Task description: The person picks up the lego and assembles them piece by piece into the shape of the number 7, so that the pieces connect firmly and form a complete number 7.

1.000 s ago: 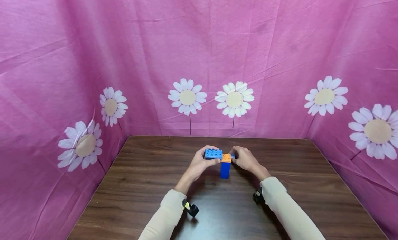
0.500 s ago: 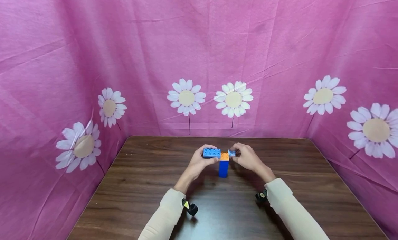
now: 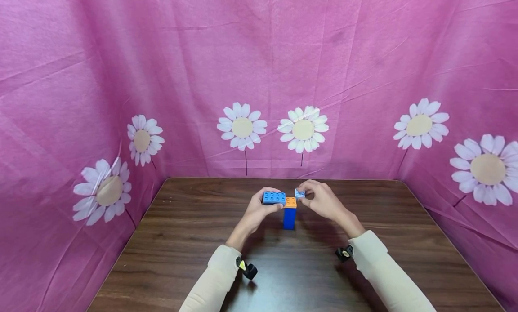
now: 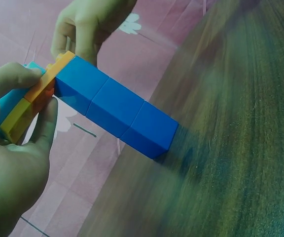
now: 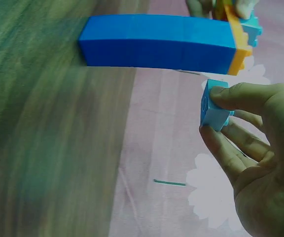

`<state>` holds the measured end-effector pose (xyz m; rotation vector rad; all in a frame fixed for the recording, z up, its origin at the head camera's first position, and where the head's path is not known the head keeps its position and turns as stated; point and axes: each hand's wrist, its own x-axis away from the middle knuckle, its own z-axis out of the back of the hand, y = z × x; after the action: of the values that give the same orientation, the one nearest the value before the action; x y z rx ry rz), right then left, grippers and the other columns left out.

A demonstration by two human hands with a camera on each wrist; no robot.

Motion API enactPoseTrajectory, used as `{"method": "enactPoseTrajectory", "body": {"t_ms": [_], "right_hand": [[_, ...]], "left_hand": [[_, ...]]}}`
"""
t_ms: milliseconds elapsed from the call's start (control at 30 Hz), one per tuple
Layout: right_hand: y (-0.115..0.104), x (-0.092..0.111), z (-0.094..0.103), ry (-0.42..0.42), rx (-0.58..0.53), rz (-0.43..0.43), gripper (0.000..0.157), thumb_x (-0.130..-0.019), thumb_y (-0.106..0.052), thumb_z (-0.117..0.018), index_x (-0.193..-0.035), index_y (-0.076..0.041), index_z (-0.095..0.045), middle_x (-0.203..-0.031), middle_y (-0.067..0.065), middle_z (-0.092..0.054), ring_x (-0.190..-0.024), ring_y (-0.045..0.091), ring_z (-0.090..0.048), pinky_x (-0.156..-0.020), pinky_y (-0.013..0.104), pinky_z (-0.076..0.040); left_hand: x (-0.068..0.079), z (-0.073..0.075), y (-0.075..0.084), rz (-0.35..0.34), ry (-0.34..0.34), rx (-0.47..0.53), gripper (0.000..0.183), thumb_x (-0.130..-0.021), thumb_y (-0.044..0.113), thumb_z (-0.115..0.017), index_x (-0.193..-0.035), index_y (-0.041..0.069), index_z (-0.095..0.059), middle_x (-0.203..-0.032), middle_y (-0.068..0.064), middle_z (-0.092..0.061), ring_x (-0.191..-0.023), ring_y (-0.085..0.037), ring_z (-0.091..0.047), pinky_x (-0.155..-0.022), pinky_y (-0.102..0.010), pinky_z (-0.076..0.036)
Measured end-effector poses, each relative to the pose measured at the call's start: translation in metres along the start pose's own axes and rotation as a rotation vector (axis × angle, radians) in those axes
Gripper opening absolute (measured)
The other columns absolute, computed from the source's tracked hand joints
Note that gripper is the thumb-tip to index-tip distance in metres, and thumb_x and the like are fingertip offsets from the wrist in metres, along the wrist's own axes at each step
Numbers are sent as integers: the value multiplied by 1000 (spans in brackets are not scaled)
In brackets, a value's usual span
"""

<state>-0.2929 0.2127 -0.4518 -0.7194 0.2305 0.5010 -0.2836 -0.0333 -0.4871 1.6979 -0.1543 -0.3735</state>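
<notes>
Dark blue toy building bricks, stacked three high, make an upright tower (image 3: 289, 218) on the table. An orange brick (image 3: 290, 202) caps it and juts out to the left. On that overhang sits a long light blue brick (image 3: 274, 198), with a yellow brick (image 4: 16, 118) underneath. My left hand (image 3: 256, 211) grips this overhanging part, thumb on the near side. To the right, my right hand (image 3: 323, 204) pinches a small light blue brick (image 5: 215, 104) between thumb and fingers. That brick is tilted in the air, apart from the tower and slightly above its top.
The dark wooden table (image 3: 182, 240) ends at a pink cloth backdrop (image 3: 275, 69) printed with white daisies. Black wrist cameras (image 3: 250, 270) hang below both sleeves, over the table.
My right hand has drawn back from beside the orange top and risen, bringing the small light blue brick with it. The left hand keeps its grip on the overhang.
</notes>
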Motion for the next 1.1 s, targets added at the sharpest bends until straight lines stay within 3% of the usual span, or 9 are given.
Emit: {"method": "enactPoseTrajectory", "body": {"t_ms": [500, 833, 1100], "right_hand": [[-19, 2, 14, 47, 50, 75, 20, -90, -4, -84, -109, -8, -79, -114, 8, -76, -93, 21, -75, -86, 44, -64], [-28, 1, 19, 38, 30, 112, 21, -90, -3, -84, -109, -9, -79, -114, 7, -76, -95, 21, -75, -87, 44, -65], [-35, 0, 21, -22, 57, 58, 22, -92, -12, -84, -113, -12, -79, -119, 3, -74, -102, 21, -74, -91, 45, -63]], "left_hand": [[-2, 0, -2, 23, -6, -6, 43, -90, -1, -79, -131, 2, -65, -122, -9, -71, -103, -14, -69, -91, -29, -59], [-7, 1, -5, -1, 13, 3, 44, -88, -3, -79, -129, 0, -66, -120, -8, -72, -102, -15, -69, -91, -29, -59], [-12, 1, -6, 3, 13, 9, 45, -88, -2, -78, -130, 0, -65, -119, -8, -71, -101, -14, -68, -89, -28, -58]]}}
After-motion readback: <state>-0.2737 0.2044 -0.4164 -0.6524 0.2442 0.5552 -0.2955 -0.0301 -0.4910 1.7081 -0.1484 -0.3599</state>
